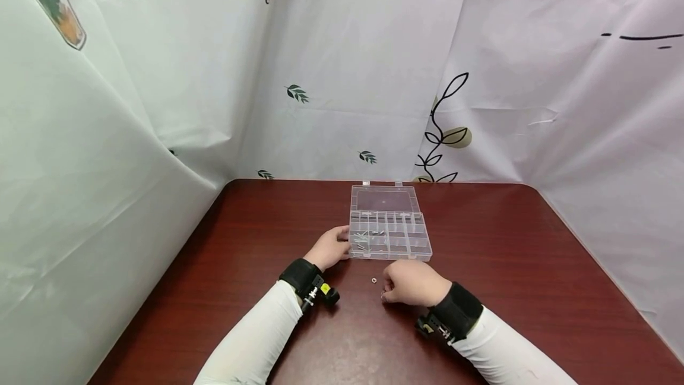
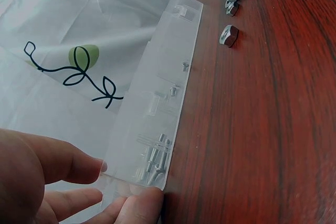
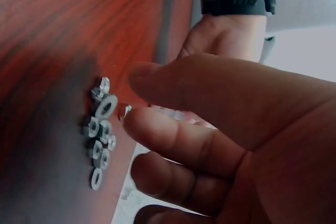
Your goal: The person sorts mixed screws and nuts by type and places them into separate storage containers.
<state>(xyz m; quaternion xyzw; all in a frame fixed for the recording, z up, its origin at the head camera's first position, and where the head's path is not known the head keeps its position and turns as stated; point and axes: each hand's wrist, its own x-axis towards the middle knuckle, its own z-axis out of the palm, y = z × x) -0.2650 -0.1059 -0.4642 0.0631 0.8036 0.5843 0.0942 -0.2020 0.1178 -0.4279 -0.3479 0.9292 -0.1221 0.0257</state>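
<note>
A clear compartment box [image 1: 398, 249] lies on the table with its lid [image 1: 385, 199] swung back. My left hand [image 1: 327, 248] holds the box by its left side, thumb and fingers at the corner in the left wrist view. Small screws [image 2: 159, 158] lie in its left compartments. In front of the box my right hand [image 1: 414, 283] hovers low over the tabletop. The right wrist view shows its thumb and index finger apart, beside a cluster of metal nuts [image 3: 97, 149] and a flat washer [image 3: 106, 107]. A single nut [image 2: 229, 35] lies between the hands.
The dark red wooden table [image 1: 534, 272] extends to both sides of the box. White printed cloth [image 1: 347, 76] hangs behind the table's far edge and along its sides. Black bands [image 1: 461, 309] with small cameras are strapped on both wrists.
</note>
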